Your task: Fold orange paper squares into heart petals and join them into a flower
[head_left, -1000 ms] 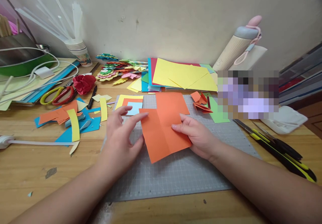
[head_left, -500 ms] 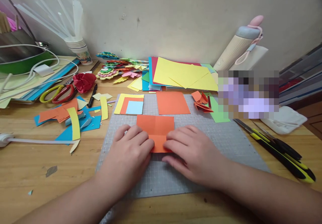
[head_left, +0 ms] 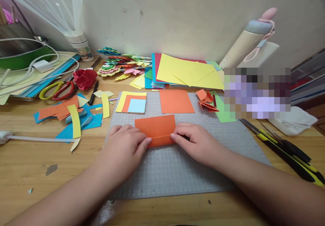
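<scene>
Between my hands is an orange sheet of paper (head_left: 156,127), slightly tilted and lifted over the grey cutting mat (head_left: 167,178). A narrow band along its near edge is bent up. My left hand (head_left: 127,141) pinches the paper's left end, thumb on the near edge. At the right end, my right hand (head_left: 195,139) grips it between thumb and fingers. Just beyond lies a flat orange square (head_left: 176,102). To its left rests a stack of yellow, orange and light blue squares (head_left: 136,106). Folded orange pieces (head_left: 207,101) sit to the right.
Paper scraps (head_left: 73,112), scissors (head_left: 59,90) and a black pen (head_left: 93,93) lie at left. Coloured sheets (head_left: 188,72) and paper flowers (head_left: 119,65) line the wall. On the right are a yellow-black utility knife (head_left: 284,151), a white case (head_left: 291,120) and a leaning bottle (head_left: 246,40).
The paper's near edge has been bent up into a band, and the sheet is now tilted. Both thumbs have come onto that edge. The view has shifted slightly.
</scene>
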Available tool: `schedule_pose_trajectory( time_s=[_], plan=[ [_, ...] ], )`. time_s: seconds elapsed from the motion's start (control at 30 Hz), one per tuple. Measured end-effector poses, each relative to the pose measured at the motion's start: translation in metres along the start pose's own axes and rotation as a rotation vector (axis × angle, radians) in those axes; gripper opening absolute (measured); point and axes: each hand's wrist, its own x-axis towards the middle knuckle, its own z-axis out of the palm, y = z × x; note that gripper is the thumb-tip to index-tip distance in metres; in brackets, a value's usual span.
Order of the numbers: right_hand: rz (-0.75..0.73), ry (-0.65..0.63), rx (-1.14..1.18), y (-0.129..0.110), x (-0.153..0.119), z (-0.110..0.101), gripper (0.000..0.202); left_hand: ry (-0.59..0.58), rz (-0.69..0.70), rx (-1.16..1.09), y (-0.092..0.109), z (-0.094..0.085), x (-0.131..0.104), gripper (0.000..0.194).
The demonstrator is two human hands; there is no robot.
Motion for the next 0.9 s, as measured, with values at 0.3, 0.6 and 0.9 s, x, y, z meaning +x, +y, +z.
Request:
schedule_pose_trajectory(
  time_s=[0.3, 0.6, 0.9],
  plan=[
    [0.112, 0.028, -0.053, -0.001, 0.007, 0.004, 0.012, 0.062, -0.011, 0.255, 0.006, 0.003, -0.002, 0.021],
    [0.027, 0.025, -0.088, 0.000, 0.008, 0.006, 0.003, 0.039, 0.260, 0.485, 0.029, 0.013, -0.024, 0.045],
    [0.004, -0.015, -0.060, 0.000, 0.008, 0.005, 0.008, -0.007, 0.317, 0.484, 0.023, 0.025, -0.038, 0.052]
  ],
)
